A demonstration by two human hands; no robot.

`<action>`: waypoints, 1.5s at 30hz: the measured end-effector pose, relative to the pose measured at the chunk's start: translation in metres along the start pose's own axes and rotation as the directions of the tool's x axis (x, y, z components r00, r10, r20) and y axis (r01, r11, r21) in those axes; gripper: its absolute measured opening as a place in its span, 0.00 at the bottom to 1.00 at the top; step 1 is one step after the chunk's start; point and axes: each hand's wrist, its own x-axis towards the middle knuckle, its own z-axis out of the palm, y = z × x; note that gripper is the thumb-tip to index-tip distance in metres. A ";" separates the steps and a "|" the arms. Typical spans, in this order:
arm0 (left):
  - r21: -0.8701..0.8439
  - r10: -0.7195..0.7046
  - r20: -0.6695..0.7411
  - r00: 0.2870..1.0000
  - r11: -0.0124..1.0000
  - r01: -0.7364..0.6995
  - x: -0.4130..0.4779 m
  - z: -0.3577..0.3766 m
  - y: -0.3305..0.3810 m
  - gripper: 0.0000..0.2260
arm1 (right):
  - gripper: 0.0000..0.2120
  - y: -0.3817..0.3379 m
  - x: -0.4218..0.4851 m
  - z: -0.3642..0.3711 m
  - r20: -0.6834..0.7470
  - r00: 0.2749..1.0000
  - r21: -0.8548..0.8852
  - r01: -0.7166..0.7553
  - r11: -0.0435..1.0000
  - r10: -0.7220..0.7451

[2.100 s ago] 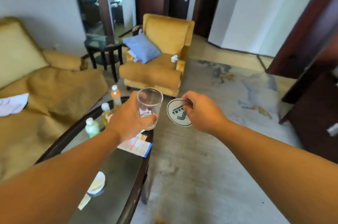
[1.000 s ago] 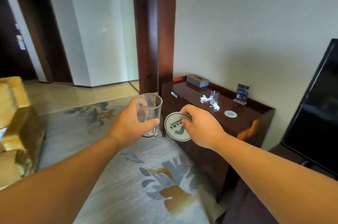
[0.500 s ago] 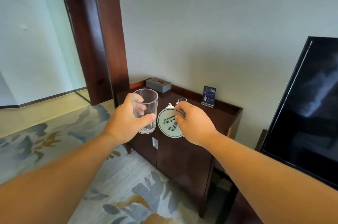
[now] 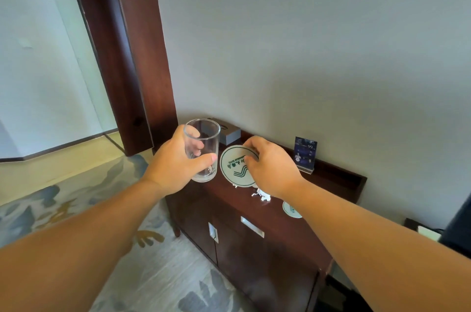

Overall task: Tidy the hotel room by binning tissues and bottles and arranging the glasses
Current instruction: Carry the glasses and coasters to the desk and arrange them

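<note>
standing upright in the air with its mouth up, the clear glass (image 4: 203,150) is wrapped by the left hand (image 4: 175,161) above the left end of the dark wooden cabinet (image 4: 254,243); just beside it the right hand (image 4: 270,167) pinches a round white coaster (image 4: 237,167), held tilted with its printed face toward the camera. below that hand, crumpled white tissue (image 4: 261,195) lies on the cabinet top, a second coaster (image 4: 290,209) partly hidden by the forearm. behind stand a grey tissue box (image 4: 229,133) and a small blue card stand (image 4: 305,154) against the wall
</note>
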 end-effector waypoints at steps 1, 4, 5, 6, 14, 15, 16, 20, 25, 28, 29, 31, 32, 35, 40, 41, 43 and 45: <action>0.011 0.005 0.006 1.000 1.000 -0.005 0.012 0.004 -0.006 0.24 | 0.05 0.007 0.010 0.004 -0.007 1.000 0.002 -0.008 1.000 0.008; 0.011 0.017 0.016 1.000 1.000 -0.017 0.048 0.015 -0.027 0.25 | 0.06 0.025 0.040 0.016 -0.016 0.999 0.001 -0.049 0.999 0.049; 0.005 0.023 0.028 0.999 1.000 -0.023 0.061 0.018 -0.036 0.25 | 0.06 0.030 0.050 0.022 -0.016 0.997 -0.006 -0.071 0.997 0.071; 0.005 0.033 0.041 0.999 0.999 -0.033 0.074 0.021 -0.046 0.26 | 0.06 0.035 0.061 0.027 -0.020 0.996 -0.015 -0.092 0.996 0.091; -0.076 0.138 0.162 0.977 0.989 -0.127 0.188 0.036 -0.115 0.26 | 0.07 0.054 0.162 0.064 -0.140 0.970 -0.087 -0.212 0.973 0.199; -0.086 0.143 0.183 0.973 0.988 -0.129 0.203 0.036 -0.122 0.26 | 0.07 0.054 0.174 0.069 -0.156 0.962 -0.091 -0.239 0.967 0.223; -0.093 0.148 0.200 0.968 0.987 -0.132 0.217 0.036 -0.128 0.26 | 0.07 0.054 0.185 0.074 -0.170 0.954 -0.092 -0.265 0.960 0.247; -0.148 0.170 0.253 0.952 0.980 -0.135 0.268 0.043 -0.149 0.27 | 0.07 0.063 0.219 0.089 -0.224 0.924 -0.081 -0.335 0.939 0.310; -0.169 0.178 0.296 0.938 0.977 -0.132 0.311 0.066 -0.171 0.29 | 0.06 0.087 0.255 0.092 -0.237 0.905 -0.112 -0.387 0.915 0.354; -0.176 0.169 0.315 0.934 0.977 -0.117 0.333 0.087 -0.179 0.29 | 0.06 0.108 0.273 0.093 -0.242 0.896 -0.120 -0.409 0.905 0.373; -0.170 0.171 0.319 0.932 0.978 -0.121 0.340 0.095 -0.182 0.29 | 0.07 0.117 0.278 0.094 -0.240 0.893 -0.119 -0.417 0.901 0.382; -0.161 0.179 0.326 0.928 0.978 -0.132 0.355 0.111 -0.185 0.28 | 0.07 0.135 0.292 0.093 -0.242 0.885 -0.110 -0.432 0.895 0.397; -0.159 0.181 0.331 0.926 0.978 -0.134 0.363 0.118 -0.186 0.27 | 0.07 0.143 0.298 0.092 -0.244 0.882 -0.107 -0.437 0.893 0.403; -0.138 0.176 0.360 0.916 0.981 -0.134 0.391 0.140 -0.185 0.26 | 0.06 0.171 0.324 0.087 -0.250 0.876 -0.095 -0.445 0.890 0.412; -0.155 0.158 0.363 0.919 0.982 -0.107 0.426 0.172 -0.189 0.29 | 0.05 0.207 0.347 0.091 -0.243 0.868 -0.072 -0.462 0.884 0.433; -0.134 0.158 0.374 0.914 0.984 -0.115 0.430 0.179 -0.192 0.28 | 0.05 0.213 0.348 0.093 -0.235 0.866 -0.071 -0.468 0.881 0.442; -0.105 0.161 0.402 0.901 0.986 -0.129 0.438 0.192 -0.198 0.28 | 0.05 0.225 0.350 0.096 -0.218 0.859 -0.067 -0.486 0.871 0.463; -0.124 0.151 0.425 0.893 0.986 -0.108 0.447 0.207 -0.206 0.28 | 0.05 0.238 0.353 0.097 -0.219 0.844 -0.065 -0.513 0.856 0.489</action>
